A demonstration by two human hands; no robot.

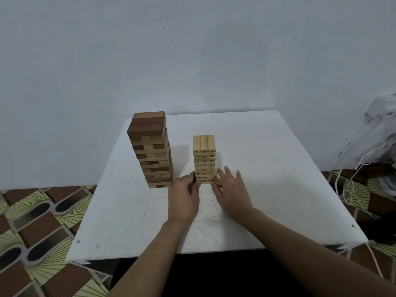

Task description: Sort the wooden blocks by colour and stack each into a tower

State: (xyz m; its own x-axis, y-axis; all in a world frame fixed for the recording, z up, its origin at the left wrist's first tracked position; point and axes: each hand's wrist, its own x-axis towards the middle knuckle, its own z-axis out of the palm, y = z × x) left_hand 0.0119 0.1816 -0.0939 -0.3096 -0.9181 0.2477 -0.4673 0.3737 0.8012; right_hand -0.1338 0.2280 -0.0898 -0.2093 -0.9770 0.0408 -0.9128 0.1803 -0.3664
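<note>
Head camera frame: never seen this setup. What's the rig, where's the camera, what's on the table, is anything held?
There is no machine here: a person works with two bare hands. The single picture comes from a wide-angle camera worn on the person's head, looking forward and down. On the white table stand two block towers. A taller brown tower is on the left, and a shorter pale tower with numbers printed on its blocks is near the middle. The left hand touches the pale tower's lower left side with bent fingers; whether it actually grips cannot be told. The right hand, fingers straight and spread, touches the lower right side. Nothing is lifted.
</note>
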